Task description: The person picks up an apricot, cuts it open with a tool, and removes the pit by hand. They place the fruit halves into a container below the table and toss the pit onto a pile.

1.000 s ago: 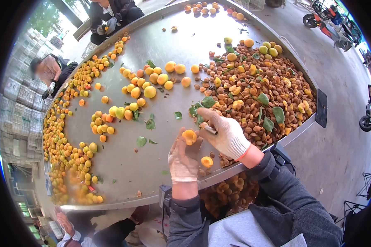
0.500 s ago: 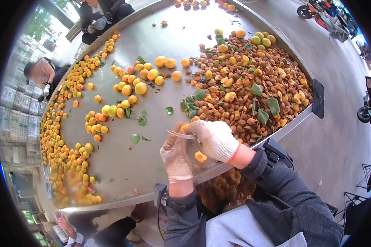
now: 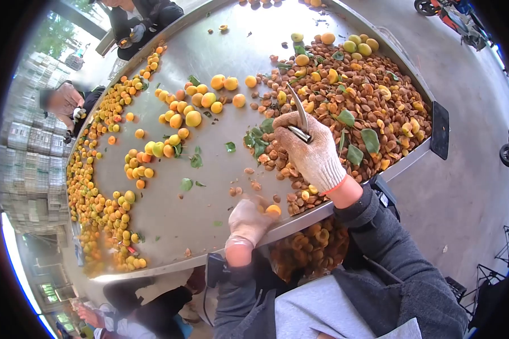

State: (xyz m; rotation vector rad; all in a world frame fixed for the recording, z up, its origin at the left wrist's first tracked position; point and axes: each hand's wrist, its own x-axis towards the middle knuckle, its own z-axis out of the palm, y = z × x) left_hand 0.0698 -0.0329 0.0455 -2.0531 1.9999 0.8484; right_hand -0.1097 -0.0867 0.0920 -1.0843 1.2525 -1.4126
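The right hand (image 3: 314, 152) is gripping a knife (image 3: 298, 110) over a big pit heap (image 3: 345, 85). The blurred left hand (image 3: 246, 223) is touching an apricot half (image 3: 273, 210) at the desk (image 3: 209, 186) edge, grip unclear. Many whole apricots (image 3: 96, 192) are lying uncut.

Left hand (image 3: 247, 221) blurred, knife (image 3: 298, 113) handle (inside the grip) hidden.

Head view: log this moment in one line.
left hand: holds apricot half at near edge of table | right hand: grips knife, blade up, over pit pile
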